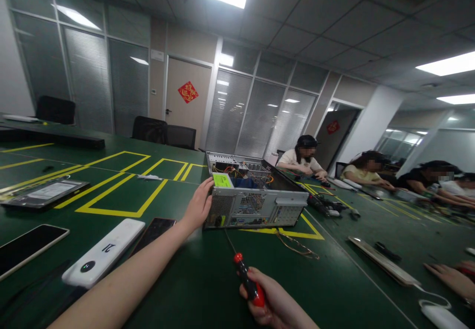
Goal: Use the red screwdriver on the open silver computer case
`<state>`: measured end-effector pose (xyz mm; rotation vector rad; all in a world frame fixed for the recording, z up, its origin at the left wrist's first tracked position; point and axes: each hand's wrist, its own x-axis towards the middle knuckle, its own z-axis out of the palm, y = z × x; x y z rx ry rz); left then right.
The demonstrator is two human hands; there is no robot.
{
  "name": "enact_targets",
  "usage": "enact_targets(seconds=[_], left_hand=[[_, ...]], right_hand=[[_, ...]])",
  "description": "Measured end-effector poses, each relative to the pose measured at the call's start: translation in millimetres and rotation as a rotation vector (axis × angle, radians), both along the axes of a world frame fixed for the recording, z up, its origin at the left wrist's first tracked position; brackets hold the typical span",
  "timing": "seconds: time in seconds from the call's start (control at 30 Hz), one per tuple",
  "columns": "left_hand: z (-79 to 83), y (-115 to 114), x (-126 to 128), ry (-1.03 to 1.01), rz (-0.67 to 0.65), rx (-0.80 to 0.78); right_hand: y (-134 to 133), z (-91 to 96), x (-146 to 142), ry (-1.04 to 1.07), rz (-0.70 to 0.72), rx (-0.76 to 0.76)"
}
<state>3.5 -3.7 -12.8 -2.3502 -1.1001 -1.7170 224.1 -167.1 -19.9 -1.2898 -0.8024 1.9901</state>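
Note:
An open desktop computer case (256, 210) lies on its side in front of me, its rear panel with vents and slots facing me. Inside are cables, and a power supply with a bright green label (221, 180) sits at its left corner. My left hand (200, 204) grips the case at that corner, its fingers against the edge. In my right hand (265, 294) is a screwdriver (247, 279) with a red and black handle. Its thin shaft points up and left toward the lower rear edge of the case; whether the tip touches is unclear.
On the green table (178, 279) with yellow tape outlines lie a hard drive (46, 193), a phone (31, 247), a white device marked 21 (106, 252) and a dark phone-like slab (154, 232). Loose wires (297, 247) lie before the case. Several people sit at the right; another person's hand (451, 277) is near.

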Motion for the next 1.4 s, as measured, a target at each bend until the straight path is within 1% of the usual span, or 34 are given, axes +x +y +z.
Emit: enact_targets(seconds=[0.23, 0.53, 0.7, 0.9, 1.0, 1.1, 1.17, 1.23, 1.33, 1.4], left_hand=[[0.0, -1, -1, 0.000, -0.001, 0.004], [0.4, -1, 0, -0.005, 0.001, -0.001], [0.7, -1, 0, -0.007, -0.001, -0.006], [-0.9, 0, 0, -0.001, -0.003, 0.004], [-1.3, 1, -1, 0.006, -0.002, 0.017], [-1.0, 1, -1, 0.009, 0.000, 0.022], [-0.7, 1, -1, 0.009, 0.001, 0.017], [-0.4, 0, 0, 0.006, 0.003, 0.010], [-0.2, 0, 0, -0.001, 0.001, 0.007], [-0.1, 0, 0, -0.003, -0.003, 0.005]], right_hand=[[0, 5.6, -3, 0.001, -0.041, -0.007], [0, 7.0, 0, -0.002, -0.030, -0.042], [1, 4.5, 1, 0.029, -0.035, -0.028], [4, -3.2, 3, 0.063, -0.036, 0.007], [4, -6.4, 5, 0.169, 0.000, -0.014], [4, -7.7, 8, 0.305, 0.100, -0.069], [4, -8.6, 10, 0.343, 0.167, -0.065], [4, -10.4, 11, 0.352, 0.201, -0.039], [4, -15.0, 8, 0.341, 0.183, 0.003], [4, -17.8, 4, 0.298, 0.127, 0.017]])
